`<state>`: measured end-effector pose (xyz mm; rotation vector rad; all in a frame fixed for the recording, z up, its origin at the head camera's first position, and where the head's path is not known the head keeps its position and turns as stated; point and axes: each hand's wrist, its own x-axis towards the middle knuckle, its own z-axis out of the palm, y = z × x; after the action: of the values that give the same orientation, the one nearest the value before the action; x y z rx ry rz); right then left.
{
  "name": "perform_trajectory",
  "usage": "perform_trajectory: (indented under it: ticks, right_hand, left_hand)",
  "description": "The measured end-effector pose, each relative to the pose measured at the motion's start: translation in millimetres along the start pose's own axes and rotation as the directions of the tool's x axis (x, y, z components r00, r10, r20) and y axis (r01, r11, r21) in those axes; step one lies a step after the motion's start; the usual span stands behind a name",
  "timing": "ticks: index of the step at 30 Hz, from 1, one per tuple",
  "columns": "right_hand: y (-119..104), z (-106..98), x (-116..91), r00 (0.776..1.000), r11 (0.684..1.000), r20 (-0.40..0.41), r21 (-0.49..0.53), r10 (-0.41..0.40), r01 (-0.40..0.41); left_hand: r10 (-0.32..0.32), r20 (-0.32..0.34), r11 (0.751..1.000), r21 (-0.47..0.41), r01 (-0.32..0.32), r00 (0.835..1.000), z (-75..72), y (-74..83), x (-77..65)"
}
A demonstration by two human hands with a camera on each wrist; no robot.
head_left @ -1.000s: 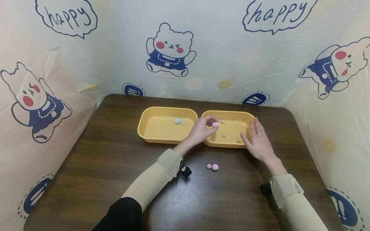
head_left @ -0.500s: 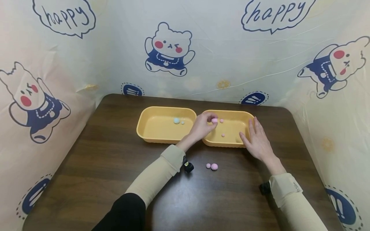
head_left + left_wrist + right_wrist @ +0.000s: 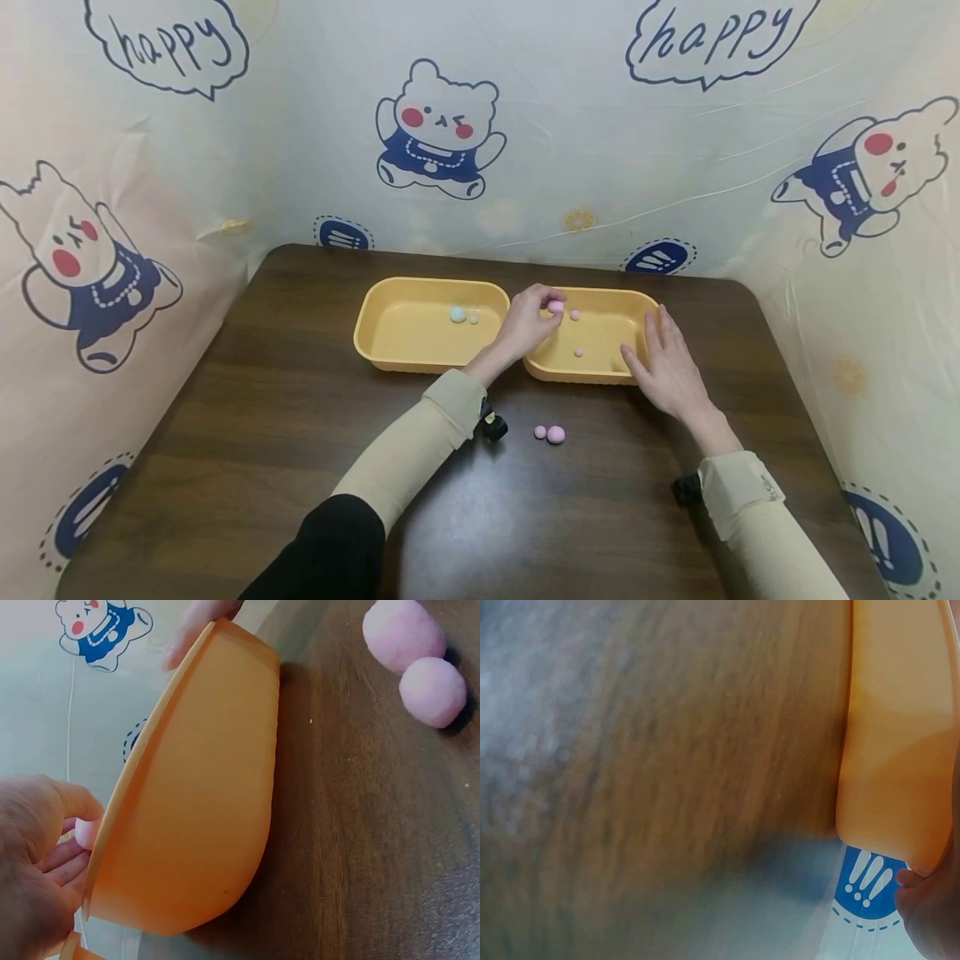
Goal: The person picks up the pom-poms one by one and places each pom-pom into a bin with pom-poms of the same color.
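Note:
My left hand (image 3: 527, 321) pinches a pink pom-pom (image 3: 555, 307) between thumb and fingers, over the left part of the right-hand yellow tray (image 3: 600, 377). In the left wrist view that pom-pom (image 3: 87, 833) is partly hidden behind the tray's rim. Two smaller pink pom-poms lie inside this tray, one towards the back (image 3: 574, 315) and one nearer the front (image 3: 578, 352). At the tray's right end, my right hand (image 3: 672, 375) rests with fairly straight fingers along the rim, its thumb reaching over the front corner.
To the left stands a second yellow tray (image 3: 405, 366) holding a larger light-blue pom-pom (image 3: 457, 314) and a tiny one (image 3: 474, 320). On the brown table (image 3: 300, 467), in front of the right tray, lie a small pink pom-pom (image 3: 540, 432) and a larger one (image 3: 556, 435).
My left hand has moved a little towards the back of the right tray, carrying the pink pom-pom. The right hand stays at the tray's right end.

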<state>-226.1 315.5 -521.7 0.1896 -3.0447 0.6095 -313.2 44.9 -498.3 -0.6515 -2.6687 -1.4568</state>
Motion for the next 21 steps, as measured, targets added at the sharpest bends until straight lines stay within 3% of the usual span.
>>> perform_trajectory:
  ticks: [11, 13, 14, 21]
  right_hand:
    - [-0.3, 1.7, 0.2, 1.0, 1.0, 0.006, -0.005, 0.007, -0.007]
    - [-0.2, 1.9, 0.2, 1.0, 1.0, 0.005, -0.006, 0.005, -0.005]
    - [-0.1, 1.9, 0.2, 1.0, 1.0, 0.005, -0.006, 0.005, -0.005]
    - [0.1, 0.8, 0.7, 1.0, 1.0, 0.015, -0.007, 0.012, -0.012]
  left_hand:
    - [-0.012, -0.018, 1.0, 0.021, 0.012, 1.0, 6.3, -14.7, 11.7]
    - [-0.015, -0.022, 1.0, 0.017, 0.015, 1.0, 5.4, -14.5, 11.9]
    - [-0.026, -0.02, 1.0, 0.012, 0.026, 0.999, 0.0, -5.2, 6.8]
    - [-0.013, -0.018, 1.0, -0.029, 0.013, 1.0, -4.4, -2.0, -0.6]
